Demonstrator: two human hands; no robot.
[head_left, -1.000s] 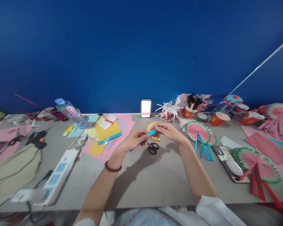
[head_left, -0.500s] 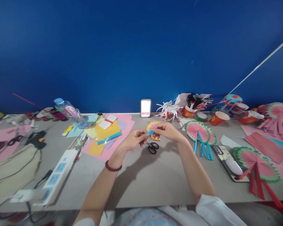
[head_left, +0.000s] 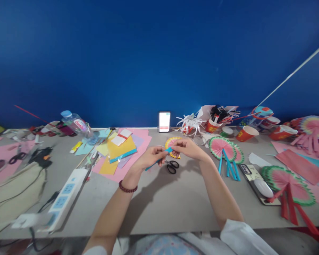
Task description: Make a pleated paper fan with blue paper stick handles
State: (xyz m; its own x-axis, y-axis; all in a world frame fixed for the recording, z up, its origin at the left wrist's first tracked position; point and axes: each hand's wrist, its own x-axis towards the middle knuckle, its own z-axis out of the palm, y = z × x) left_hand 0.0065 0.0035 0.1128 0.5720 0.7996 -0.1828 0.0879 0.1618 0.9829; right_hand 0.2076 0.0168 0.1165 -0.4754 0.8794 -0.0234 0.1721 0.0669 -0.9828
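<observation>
Between my two hands is a narrow blue paper strip (head_left: 169,149). The fingers of my left hand (head_left: 152,156) pinch it, and part of it shows below that hand. My right hand (head_left: 187,148) closes its fingertips on the strip's other end. Just behind my fingers a round pleated paper fan (head_left: 171,141), yellow and pink, lies on the table, partly hidden by my right hand. Black-handled scissors (head_left: 172,166) rest below my hands, their blades mostly hidden.
Left stand a bottle (head_left: 78,125), coloured papers (head_left: 122,147) and a power strip (head_left: 67,198). Right lie pleated fans (head_left: 222,148), a phone (head_left: 250,173) with a mouse (head_left: 263,188), and red cups (head_left: 247,133). A small lit screen (head_left: 164,122) leans against the blue wall.
More of the blue strip now shows below my left hand, towards the lower left. Both hands have stayed almost in place.
</observation>
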